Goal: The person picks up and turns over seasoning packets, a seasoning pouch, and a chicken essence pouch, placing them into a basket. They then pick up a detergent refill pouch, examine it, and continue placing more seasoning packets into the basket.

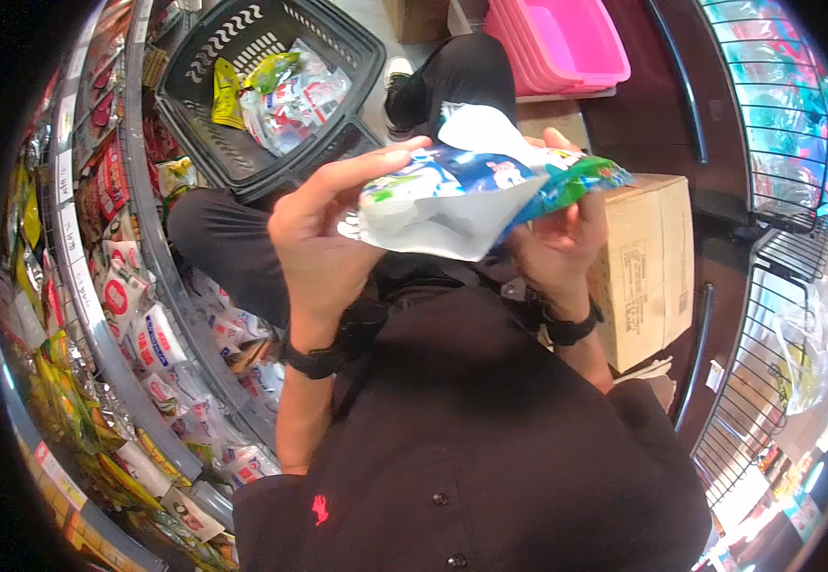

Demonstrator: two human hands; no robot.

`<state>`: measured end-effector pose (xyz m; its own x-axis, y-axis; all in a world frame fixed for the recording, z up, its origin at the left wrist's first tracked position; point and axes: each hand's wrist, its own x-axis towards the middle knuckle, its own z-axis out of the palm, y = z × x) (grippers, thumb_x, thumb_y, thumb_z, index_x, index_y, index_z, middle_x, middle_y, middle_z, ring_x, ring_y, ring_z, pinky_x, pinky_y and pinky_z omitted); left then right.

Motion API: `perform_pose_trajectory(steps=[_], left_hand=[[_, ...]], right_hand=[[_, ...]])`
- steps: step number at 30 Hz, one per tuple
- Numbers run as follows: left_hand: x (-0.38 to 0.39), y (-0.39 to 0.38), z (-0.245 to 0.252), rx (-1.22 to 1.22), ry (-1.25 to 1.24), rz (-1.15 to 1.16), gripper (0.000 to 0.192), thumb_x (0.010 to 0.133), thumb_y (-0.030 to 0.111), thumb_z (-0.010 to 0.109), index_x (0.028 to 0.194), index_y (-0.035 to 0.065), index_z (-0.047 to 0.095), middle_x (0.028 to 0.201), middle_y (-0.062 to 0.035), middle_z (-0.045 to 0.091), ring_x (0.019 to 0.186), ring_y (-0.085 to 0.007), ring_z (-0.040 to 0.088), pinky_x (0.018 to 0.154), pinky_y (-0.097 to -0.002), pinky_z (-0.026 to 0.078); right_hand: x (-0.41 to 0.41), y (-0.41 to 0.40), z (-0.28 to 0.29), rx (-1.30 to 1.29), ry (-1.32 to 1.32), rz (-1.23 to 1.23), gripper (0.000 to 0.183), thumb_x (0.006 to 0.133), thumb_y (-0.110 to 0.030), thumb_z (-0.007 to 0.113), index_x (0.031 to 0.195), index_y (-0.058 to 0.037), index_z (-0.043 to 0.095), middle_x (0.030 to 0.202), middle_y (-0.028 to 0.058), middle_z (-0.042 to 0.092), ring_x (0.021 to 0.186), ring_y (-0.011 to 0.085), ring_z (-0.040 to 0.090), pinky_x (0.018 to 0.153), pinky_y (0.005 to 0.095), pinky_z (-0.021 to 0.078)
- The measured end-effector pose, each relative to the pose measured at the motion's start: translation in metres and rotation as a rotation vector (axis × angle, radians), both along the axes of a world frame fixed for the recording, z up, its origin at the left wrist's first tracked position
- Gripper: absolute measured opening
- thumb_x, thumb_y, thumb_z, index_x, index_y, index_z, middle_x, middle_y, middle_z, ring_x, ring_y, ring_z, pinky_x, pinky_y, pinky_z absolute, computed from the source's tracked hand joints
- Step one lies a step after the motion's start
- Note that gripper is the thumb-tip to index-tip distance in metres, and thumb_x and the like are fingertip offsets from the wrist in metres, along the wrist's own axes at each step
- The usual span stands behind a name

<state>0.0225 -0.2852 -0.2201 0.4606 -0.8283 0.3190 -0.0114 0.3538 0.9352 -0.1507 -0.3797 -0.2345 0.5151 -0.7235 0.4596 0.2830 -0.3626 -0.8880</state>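
My left hand (332, 229) grips one end of a blue, green and white printed plastic packet (457, 193), held up in front of my lap. At its other end, my right hand (564, 236) holds the green and blue part, with fingers behind it. A white flap stands up at the packet's far side. Whether this is one packet or more than one, I cannot tell. Beyond my left hand, a black plastic shopping basket (271, 182) holds a yellow packet (227, 93), a yellow-green packet (271, 73) and several white packets (307, 100).
Shelves with wire fronts (146, 214) full of bagged goods curve along the left. At the right are a cardboard box (646, 272), stacked pink plastic tubs (564, 43) and a black wire rack (778, 107). A clear plastic bag (814, 336) hangs by the rack.
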Motion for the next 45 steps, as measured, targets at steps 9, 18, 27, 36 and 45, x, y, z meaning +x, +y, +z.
perform_pose_trajectory(steps=[9,18,27,36,45], left_hand=[[0.005,0.005,0.002,0.011,-0.112,0.095,0.028,0.072,-0.001,0.074,0.099,-0.0040,0.065,0.113,-0.0226,0.063,0.103,-0.0274,0.063,0.089,-0.0339,0.049],[0.007,0.009,0.005,-0.137,-0.170,0.056,0.031,0.069,0.002,0.077,0.096,-0.0017,0.063,0.115,-0.0240,0.061,0.106,-0.0300,0.061,0.089,-0.0370,0.048],[-0.001,0.017,0.033,-0.296,-0.306,0.133,0.027,0.070,0.011,0.078,0.090,-0.0002,0.065,0.091,-0.0179,0.070,0.092,-0.0347,0.065,0.083,-0.0404,0.051],[0.008,0.049,0.087,-0.190,-0.521,-0.013,0.024,0.088,0.034,0.057,0.102,0.0144,0.054,0.089,-0.0023,0.060,0.090,-0.0250,0.053,0.086,-0.0459,0.036],[-0.018,0.064,0.096,-0.500,-0.396,0.226,0.017,0.083,0.036,0.064,0.088,0.0208,0.057,0.083,0.0062,0.058,0.083,-0.0142,0.053,0.084,-0.0370,0.035]], right_hand=[[0.012,0.006,0.001,0.085,-0.064,-0.016,0.070,0.068,0.002,0.081,0.127,0.0085,0.044,0.133,0.0198,0.048,0.119,0.0255,0.051,0.100,0.0378,0.0431],[0.016,0.005,0.014,-0.126,0.030,-0.018,0.062,0.067,0.001,0.080,0.121,0.0055,0.050,0.122,0.0187,0.053,0.111,0.0270,0.056,0.093,0.0364,0.0469],[0.030,0.032,0.035,0.002,-0.239,-0.141,0.043,0.076,-0.006,0.071,0.112,0.0027,0.050,0.096,0.0187,0.061,0.084,0.0278,0.062,0.072,0.0343,0.0507],[0.033,0.059,0.082,-0.034,-0.238,-0.049,0.029,0.089,-0.017,0.054,0.114,-0.0068,0.042,0.080,0.0124,0.048,0.080,0.0307,0.051,0.078,0.0453,0.0480],[0.027,0.052,0.114,0.029,-0.392,0.233,0.022,0.084,-0.013,0.067,0.102,-0.0088,0.054,0.093,0.0173,0.063,0.081,0.0339,0.061,0.062,0.0347,0.0517]])
